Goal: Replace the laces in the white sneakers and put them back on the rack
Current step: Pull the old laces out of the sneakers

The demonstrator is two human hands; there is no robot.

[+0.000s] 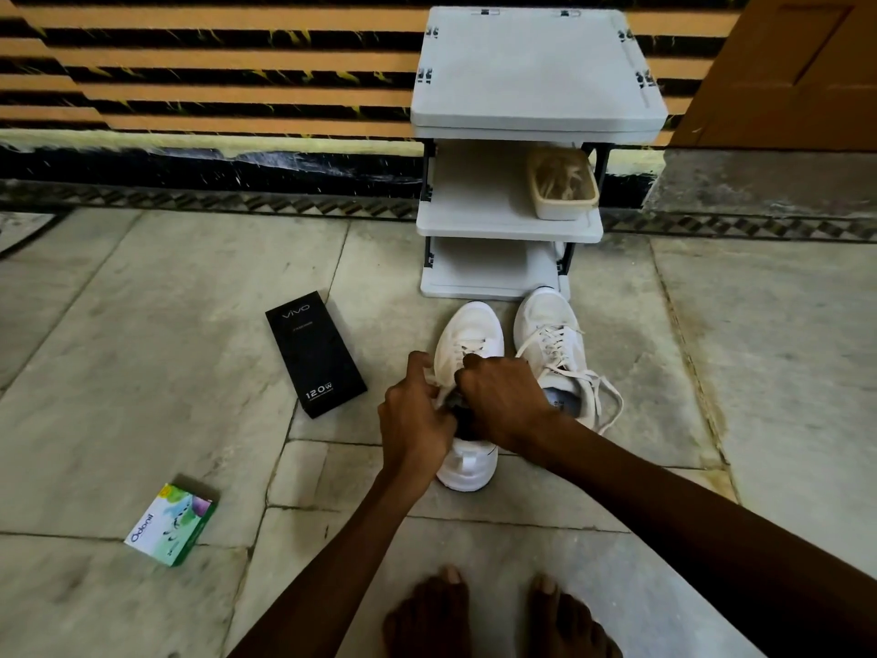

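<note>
- Sneaker 1 (467,332): white, on floor (142,325) just in front of rack (536,78); toe twd rack, heel twd person.
- Lace (470,348): white, crossed thru front eyelets; rest hidden under both grips.
- Left grip (415,420): fingers curled, pinching a strand of the lace at shoe's left side.
- Right grip (503,401): clenched on the lace mid-shoe, knuckles up; fingertips hidden.
- Sneaker 2 (545,320): white, just right of Sneaker 1, parallel, toe at rack's base; laced, ends loose, one loop lying on floor at right.
- Rack: white, 3 shelves, vs. striped wall.
- Tub (564,208): beige, on mid shelf, right side, w/ pale laces inside.
- Black box (315,353): "vivo", "120W", flat on floor, left of sneakers.
- Odonil box (171,524): green/white, on floor, further left, nearer person.
- Bare feet (427,615): at bottom edge.
</note>
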